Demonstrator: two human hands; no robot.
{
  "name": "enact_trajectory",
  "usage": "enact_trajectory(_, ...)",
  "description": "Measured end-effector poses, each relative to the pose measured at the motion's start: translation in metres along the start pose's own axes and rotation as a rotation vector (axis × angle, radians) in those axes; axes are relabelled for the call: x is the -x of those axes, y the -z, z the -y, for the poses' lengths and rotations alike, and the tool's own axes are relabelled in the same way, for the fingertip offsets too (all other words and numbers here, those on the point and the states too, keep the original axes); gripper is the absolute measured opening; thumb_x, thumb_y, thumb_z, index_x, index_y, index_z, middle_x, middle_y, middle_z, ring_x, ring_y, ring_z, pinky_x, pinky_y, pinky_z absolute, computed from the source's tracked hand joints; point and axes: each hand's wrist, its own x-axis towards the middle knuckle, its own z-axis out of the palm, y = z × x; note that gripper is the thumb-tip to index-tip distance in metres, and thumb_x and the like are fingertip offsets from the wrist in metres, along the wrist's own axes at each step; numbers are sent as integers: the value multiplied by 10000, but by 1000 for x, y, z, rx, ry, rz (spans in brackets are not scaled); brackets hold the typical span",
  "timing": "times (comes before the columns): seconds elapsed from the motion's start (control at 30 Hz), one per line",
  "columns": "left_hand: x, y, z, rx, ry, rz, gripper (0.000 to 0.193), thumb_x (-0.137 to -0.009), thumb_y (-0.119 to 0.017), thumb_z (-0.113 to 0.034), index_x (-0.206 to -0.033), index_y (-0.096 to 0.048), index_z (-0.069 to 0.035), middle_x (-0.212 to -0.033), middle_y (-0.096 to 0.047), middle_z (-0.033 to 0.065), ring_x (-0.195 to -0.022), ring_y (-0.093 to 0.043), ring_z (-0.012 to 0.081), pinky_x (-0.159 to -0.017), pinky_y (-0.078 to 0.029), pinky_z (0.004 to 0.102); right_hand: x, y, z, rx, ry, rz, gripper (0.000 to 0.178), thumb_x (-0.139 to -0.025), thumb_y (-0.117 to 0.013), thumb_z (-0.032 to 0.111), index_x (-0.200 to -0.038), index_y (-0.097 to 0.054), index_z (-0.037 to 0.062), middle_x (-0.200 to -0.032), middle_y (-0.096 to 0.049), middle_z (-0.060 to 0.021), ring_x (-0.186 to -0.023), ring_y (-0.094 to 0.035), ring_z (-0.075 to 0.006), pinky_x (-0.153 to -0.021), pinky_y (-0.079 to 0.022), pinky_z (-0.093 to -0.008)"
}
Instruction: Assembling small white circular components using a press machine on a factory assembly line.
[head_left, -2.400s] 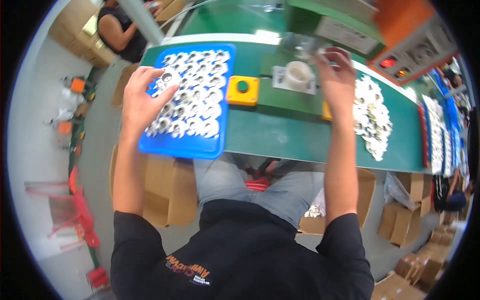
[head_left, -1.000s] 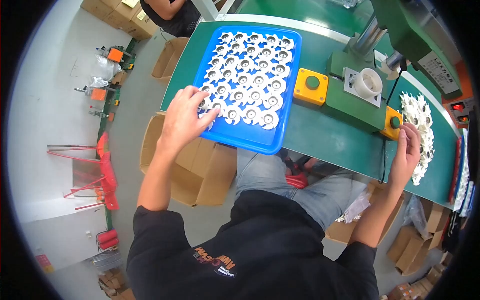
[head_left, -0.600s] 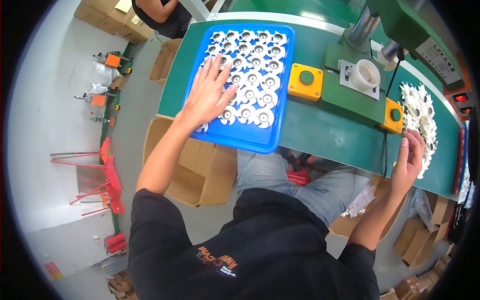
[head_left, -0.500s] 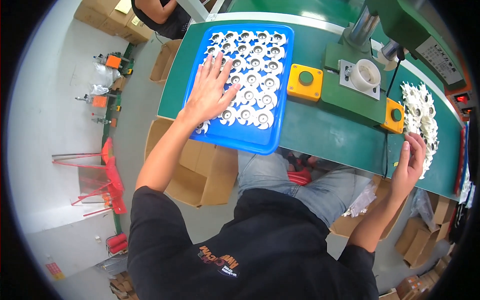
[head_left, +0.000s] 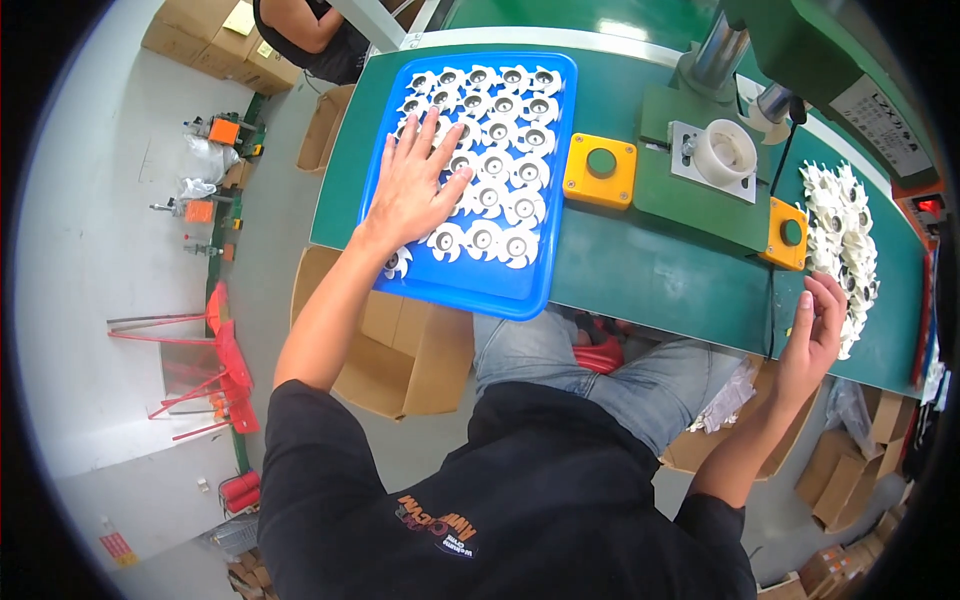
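Note:
My left hand (head_left: 412, 195) lies palm down with fingers spread over the left part of a blue tray (head_left: 490, 285). White fan impellers (head_left: 483, 240) with dark round centres fill the tray in rows, and the hand hides some of them. At the right, my right hand (head_left: 812, 330) hovers by the table's front edge with loosely bent fingers. No object shows in it. Just beyond its fingertips lies a heap of similar white impellers (head_left: 840, 225).
A green press (head_left: 690, 195) with a white ring-shaped fixture (head_left: 724, 152) stands between tray and heap. Yellow button boxes (head_left: 600, 172) flank it. Cardboard boxes (head_left: 425, 365) sit below the table. Another person (head_left: 305, 35) is at the upper left.
The view has shifted slightly. My right hand has moved a little left, away from the heap. My left hand stays spread over the tray in nearly the same place.

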Motion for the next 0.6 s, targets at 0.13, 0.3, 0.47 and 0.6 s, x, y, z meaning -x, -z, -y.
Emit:
enact_trajectory(0.13,1,1,0,24,-20,-35,658,-1042,-543,-472,-1582,-478,-101,-1706,-281,246,-1584,-217,475,-1270,-140,629,1,0,2,6,-2,-7,185,-1037,-619,69,-1157,-693,-51,-1331,-609,-159,-1243,-581,-242,-1085,-448,-363)
enact_trajectory(0.3,10,14,-24,61,-145,-83,631,-1024,-580,-391,-1564,-487,-79,-1691,-300,263,-1567,-252,484,-1265,-160,633,3,3,2,15,-22,-16,188,-1038,-619,70,-1162,-695,-49,-1337,-608,-159,-1250,-576,-242,-1089,-442,-364)
enact_trajectory(0.47,11,10,-44,-10,-221,-68,667,-1000,-608,-409,-1556,-489,-60,-1687,-299,271,-1558,-258,499,-1262,-175,633,4,1,4,-5,-31,-27,191,-1039,-614,70,-1166,-696,-47,-1335,-609,-157,-1245,-576,-239,-1090,-439,-367)
enact_trajectory(0.6,7,10,-43,-29,-215,-84,683,-996,-614,-424,-1553,-488,-48,-1681,-302,280,-1561,-250,499,-1264,-172,633,5,0,5,-23,-36,-24,189,-1037,-613,66,-1166,-697,-44,-1332,-611,-153,-1236,-576,-232,-1088,-438,-359)
